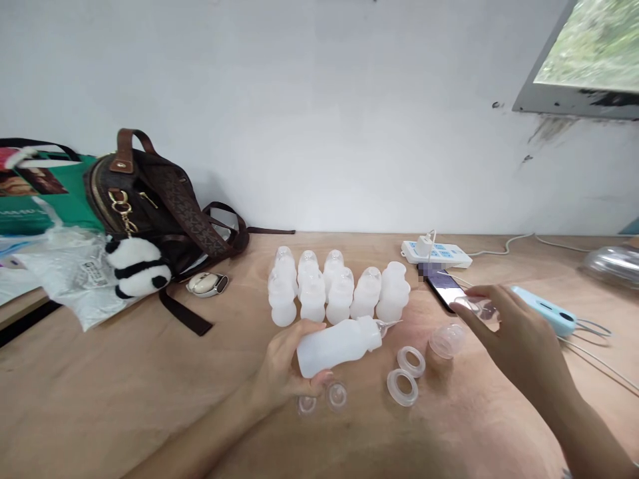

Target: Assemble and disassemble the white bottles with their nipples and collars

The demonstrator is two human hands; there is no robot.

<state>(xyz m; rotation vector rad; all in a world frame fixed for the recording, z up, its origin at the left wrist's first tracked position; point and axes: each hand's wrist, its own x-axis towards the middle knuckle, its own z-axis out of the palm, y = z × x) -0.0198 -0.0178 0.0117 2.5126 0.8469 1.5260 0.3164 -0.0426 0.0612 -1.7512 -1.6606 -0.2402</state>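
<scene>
Soft, bright light is filling the scene | window (589,46) is glowing at upper right, the view beyond it blurring | bottle (337,347) is washing toward white | faint shadow is darkening the table (389,452) at bottom | wide lens is stretching the edges | pixel blocks are masking the phone's (444,287) corner

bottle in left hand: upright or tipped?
Tipped: the bottle is held almost sideways in the left hand, its clear tip pointing to image right.
</scene>
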